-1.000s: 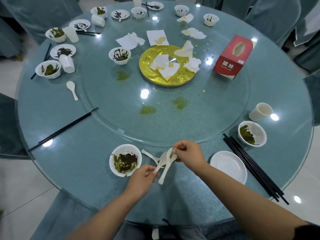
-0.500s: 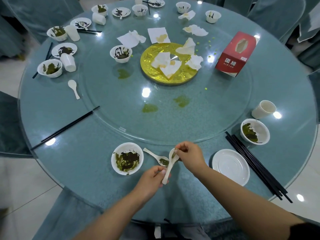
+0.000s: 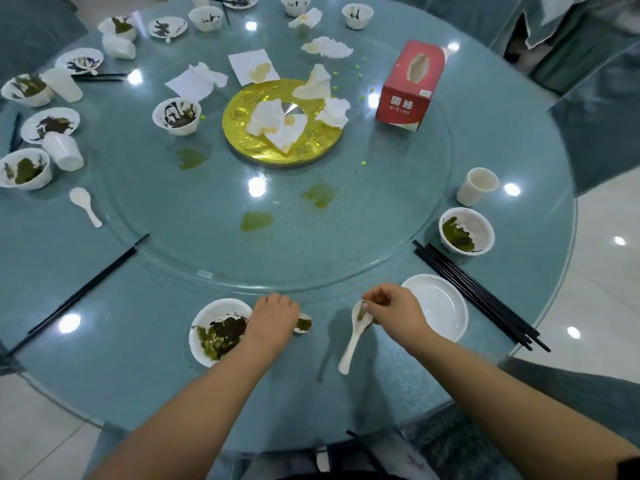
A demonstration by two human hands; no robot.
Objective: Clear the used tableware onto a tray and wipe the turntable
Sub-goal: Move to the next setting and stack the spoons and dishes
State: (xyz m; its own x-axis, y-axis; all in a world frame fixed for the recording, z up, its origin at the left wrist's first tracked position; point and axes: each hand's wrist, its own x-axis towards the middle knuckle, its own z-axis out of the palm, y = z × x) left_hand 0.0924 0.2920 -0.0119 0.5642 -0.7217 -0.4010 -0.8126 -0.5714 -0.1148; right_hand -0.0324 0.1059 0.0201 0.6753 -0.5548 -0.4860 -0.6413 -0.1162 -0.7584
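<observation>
Gathering dirty spoons, the right hand [image 3: 394,311] pinches one spoon [image 3: 355,336] by its bowl, handle hanging below the grip. The left hand [image 3: 272,318] covers a second spoon [image 3: 304,323]; its grip is hidden. Next, likely lifting that spoon.

Hands part, one spoon each

The left hand [image 3: 273,315] lets go of the spoon [image 3: 356,336] both held and now covers the second spoon [image 3: 304,323] at 9 o'clock; the right hand [image 3: 394,311] alone pinches the first, shifted toward 3 o'clock.
</observation>
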